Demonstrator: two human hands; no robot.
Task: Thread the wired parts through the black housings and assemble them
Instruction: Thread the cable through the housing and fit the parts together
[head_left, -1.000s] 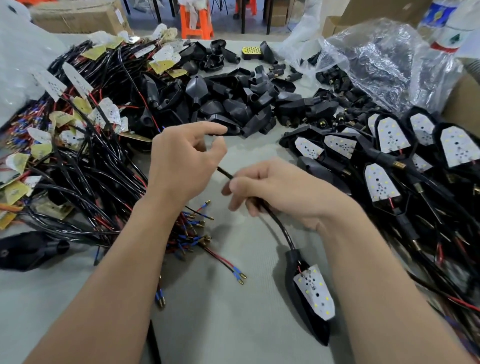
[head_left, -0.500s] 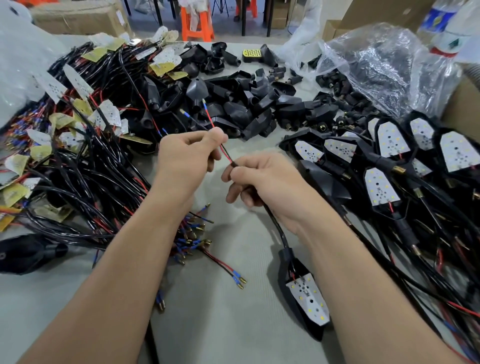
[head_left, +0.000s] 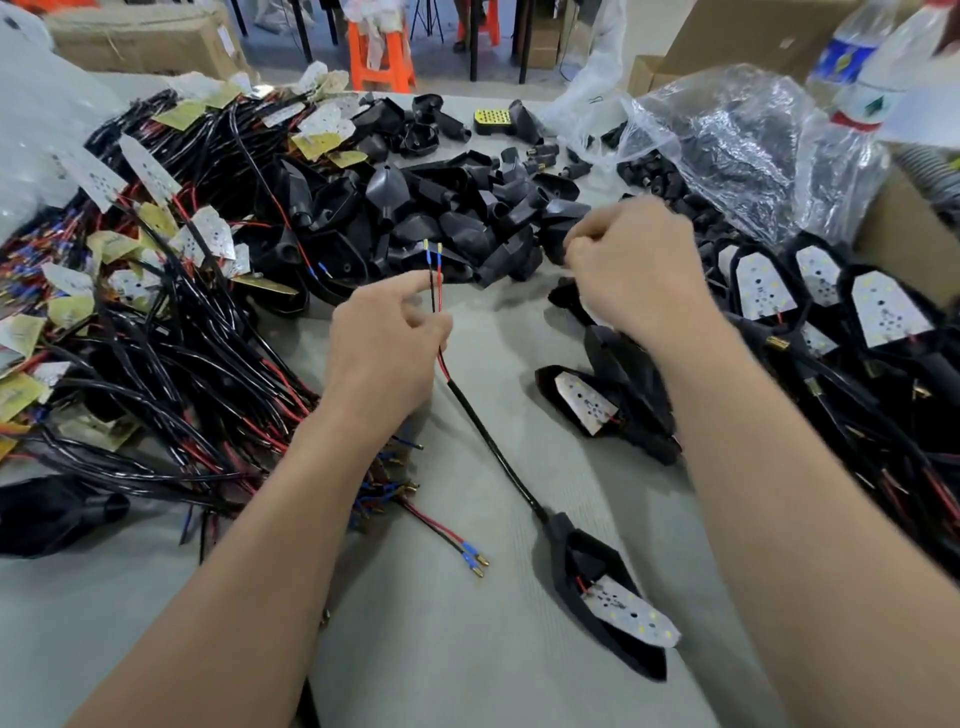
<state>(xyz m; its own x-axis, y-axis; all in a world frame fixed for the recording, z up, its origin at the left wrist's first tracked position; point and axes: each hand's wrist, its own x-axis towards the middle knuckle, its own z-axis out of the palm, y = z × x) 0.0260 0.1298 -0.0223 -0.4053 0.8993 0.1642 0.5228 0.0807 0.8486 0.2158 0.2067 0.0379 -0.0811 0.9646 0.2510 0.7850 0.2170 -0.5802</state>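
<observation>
**Lead pull-through: right hand off the cable, left hand holding**

Since half a second ago, my right hand (head_left: 634, 275) has left the cable and gone to the near edge of the pile of loose black housings (head_left: 467, 223), well apart from the pinch. Its fingers are curled, but I cannot tell whether they hold a part.

My left hand (head_left: 384, 353) pinches the red and black leads (head_left: 436, 291) between thumb and forefinger. The terminals (head_left: 432, 248) stand clear above the pinch. Below it, the black sleeved cable (head_left: 493, 441) runs slack across the table (head_left: 415, 649) to the threaded housing (head_left: 576, 551). The LED board (head_left: 628, 613) lies tilted at the housing mouth and is not yet seated.

Procedure, as I judge it:

1. Keep the pinch close to the sleeve end so both leads stay paired and straight.
2. Feed the terminals through the next part one behind the other, not side by side.
3. Pull along the line of the cable. A sideways tug loads the solder joints at the board.
4. Take up the slack below the pinch before pressing the board home, and check that no lead is trapped under it.
</observation>
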